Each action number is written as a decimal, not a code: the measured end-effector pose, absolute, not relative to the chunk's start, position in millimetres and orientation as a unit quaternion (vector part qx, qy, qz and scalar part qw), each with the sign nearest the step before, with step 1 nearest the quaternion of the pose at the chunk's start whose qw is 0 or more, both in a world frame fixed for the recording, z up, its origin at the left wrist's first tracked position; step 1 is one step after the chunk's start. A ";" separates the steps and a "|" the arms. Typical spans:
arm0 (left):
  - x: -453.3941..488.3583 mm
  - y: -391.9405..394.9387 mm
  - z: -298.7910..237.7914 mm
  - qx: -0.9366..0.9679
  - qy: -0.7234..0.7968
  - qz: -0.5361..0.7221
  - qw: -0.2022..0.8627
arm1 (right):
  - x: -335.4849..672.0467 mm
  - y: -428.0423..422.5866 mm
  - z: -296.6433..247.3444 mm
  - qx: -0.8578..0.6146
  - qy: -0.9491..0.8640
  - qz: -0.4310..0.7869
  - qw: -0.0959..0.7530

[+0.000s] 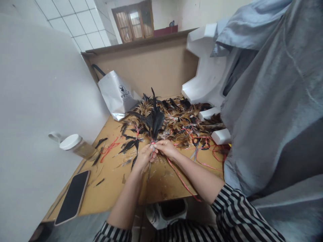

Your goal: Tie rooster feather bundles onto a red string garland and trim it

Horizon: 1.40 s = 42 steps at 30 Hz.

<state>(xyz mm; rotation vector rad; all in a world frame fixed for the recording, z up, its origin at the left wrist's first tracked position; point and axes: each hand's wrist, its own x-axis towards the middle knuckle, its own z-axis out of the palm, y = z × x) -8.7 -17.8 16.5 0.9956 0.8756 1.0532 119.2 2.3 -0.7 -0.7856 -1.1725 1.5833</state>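
Black feathers (155,119) stand upright in a bunch, fanning out above my two hands. My left hand (145,157) is closed round the quill ends at the base. Fingers of my right hand (165,148) pinch at the red string (152,143) wrapped about the quills. A long tail of pink-red string (180,177) hangs from near my right hand over the table's front edge. Behind the bunch lies a wide heap of brown and black feathers (180,116). Loose black feathers (131,145) lie to the left of my hands.
A silver bag (116,95) leans at the back left. A lidded cup (82,148) and a phone (73,196) are on the left. Scissors (195,149) lie right of my hands, among red strings. White foam (202,74) and grey cloth (264,111) bound the right side.
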 end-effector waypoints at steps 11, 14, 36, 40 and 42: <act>-23.0 -9.1 -4.7 0.412 0.408 0.480 0.658 | 117.9 8.7 -4.9 -0.405 -0.407 0.685 0.448; -27.2 -9.5 -4.4 0.412 0.422 0.485 0.646 | 111.1 3.7 -0.8 -0.365 -0.408 0.713 0.438; -64.1 0.8 0.6 0.088 0.189 0.511 0.834 | 180.7 37.6 -8.0 -0.495 -0.626 0.376 0.472; -67.9 3.0 -1.9 0.066 0.180 0.514 0.836 | 164.1 29.4 -12.0 -0.484 -0.679 0.369 0.411; -68.7 3.9 -2.9 0.065 0.184 0.517 0.833 | 155.4 23.0 -12.1 -0.473 -0.712 0.357 0.376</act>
